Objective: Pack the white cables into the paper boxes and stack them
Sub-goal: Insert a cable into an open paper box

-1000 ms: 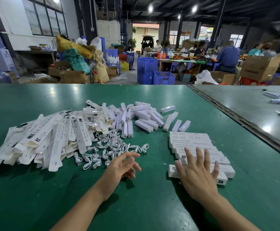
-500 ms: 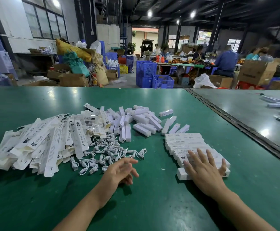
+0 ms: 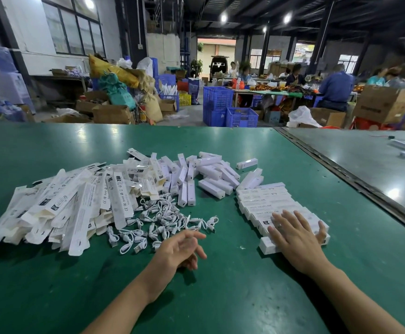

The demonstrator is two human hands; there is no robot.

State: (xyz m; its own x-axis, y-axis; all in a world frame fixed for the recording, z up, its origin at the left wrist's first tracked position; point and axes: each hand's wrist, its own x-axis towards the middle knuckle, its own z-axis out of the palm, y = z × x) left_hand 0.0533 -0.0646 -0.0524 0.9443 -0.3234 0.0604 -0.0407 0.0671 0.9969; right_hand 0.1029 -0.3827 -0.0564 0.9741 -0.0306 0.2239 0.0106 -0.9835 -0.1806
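On the green table, head view: presses the right hand, fingers straight and spread, onto the near end of the row of closed boxes, probably to square it; holds the left hand empty, fingers loosely curled, just beside the white cables, flat paper boxes heaped at their left.

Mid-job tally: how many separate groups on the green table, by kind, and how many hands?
Heap of flat paper boxes: 1
Heap of white cables: 1
Cluster of white blocks: 1
Row of closed paper boxes: 1
Left hand: 1
Right hand: 1
Total: 6
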